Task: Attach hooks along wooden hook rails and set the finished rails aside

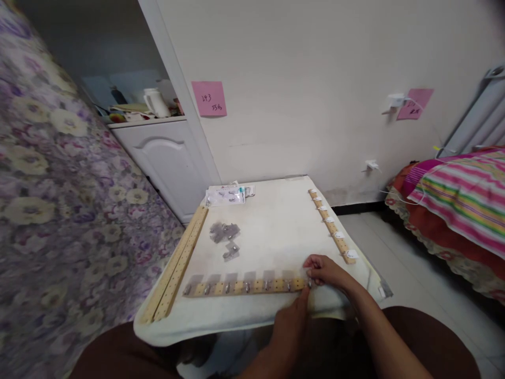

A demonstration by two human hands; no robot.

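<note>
Along the near edge of the table lies a wooden strip with holes (258, 286). A row of small clear bags (249, 276) with shiny metal pieces (248, 287) sits along it. My right hand (323, 270) is closed in a pinch at the strip's right end, on a small metal piece (310, 283) whose exact kind I cannot make out. My left hand (292, 318) comes from below, index finger against that same end of the strip and the other fingers curled and partly hidden. More clear bags with small metal pieces (224, 231) lie loosely heaped left of centre.
Two long perforated wooden strips (179, 258) lie along the table's left edge. Another strip (333, 230) with white tags lies along the right. Flat printed packages (226, 195) rest at the back left. A wall, a floral curtain (59, 210) and a bed (453, 200) surround the table (268, 226).
</note>
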